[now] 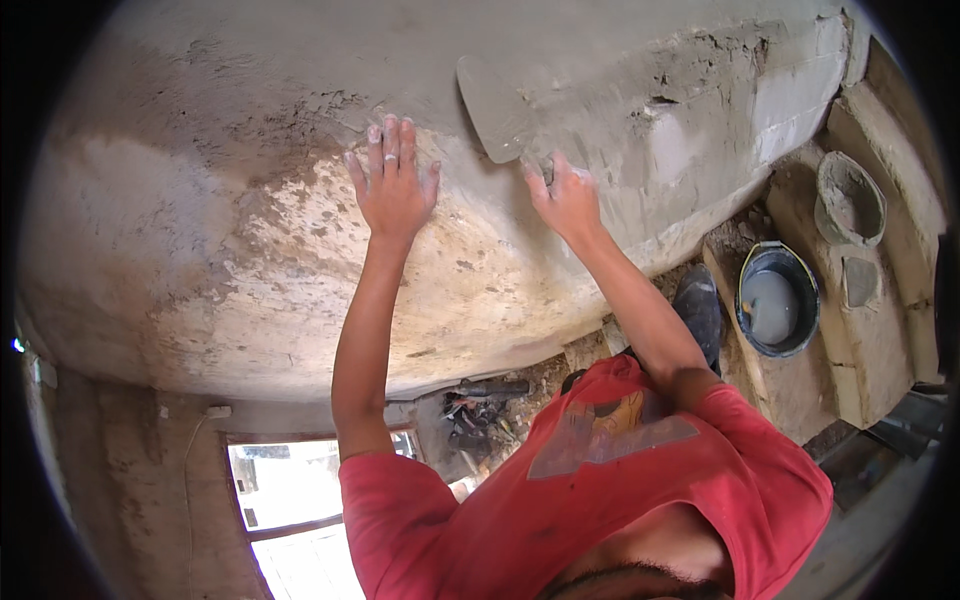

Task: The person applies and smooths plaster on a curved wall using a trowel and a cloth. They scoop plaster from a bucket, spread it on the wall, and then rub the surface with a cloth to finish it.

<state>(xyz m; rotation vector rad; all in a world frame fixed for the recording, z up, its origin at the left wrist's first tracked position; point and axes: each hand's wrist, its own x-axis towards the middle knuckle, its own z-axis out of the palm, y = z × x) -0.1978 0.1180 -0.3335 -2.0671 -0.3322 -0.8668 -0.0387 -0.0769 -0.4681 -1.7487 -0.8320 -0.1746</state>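
Note:
My left hand [394, 190] is open, its fingers spread against the wall [330, 240] where wet grey mortar meets the bare, pale, pitted surface. Grey smears coat its fingertips. My right hand [567, 200] is closed round the handle of a plastering trowel [490, 108], and most of that handle is hidden by the fingers. The trowel's broad grey blade points up and left, close over the plastered part of the wall; whether it touches cannot be made out. Fresh plaster [620, 110] spreads above and right of the trowel, with rough patches near its edge.
To the right, a black bucket [778, 305] with greyish liquid stands on concrete steps [800, 390]. Beyond it is a mortar-crusted tub [850, 200] beside a small grey square piece [860, 282]. Rubble [480, 420] lies along the wall's foot. A bright window [290, 490] is at lower left.

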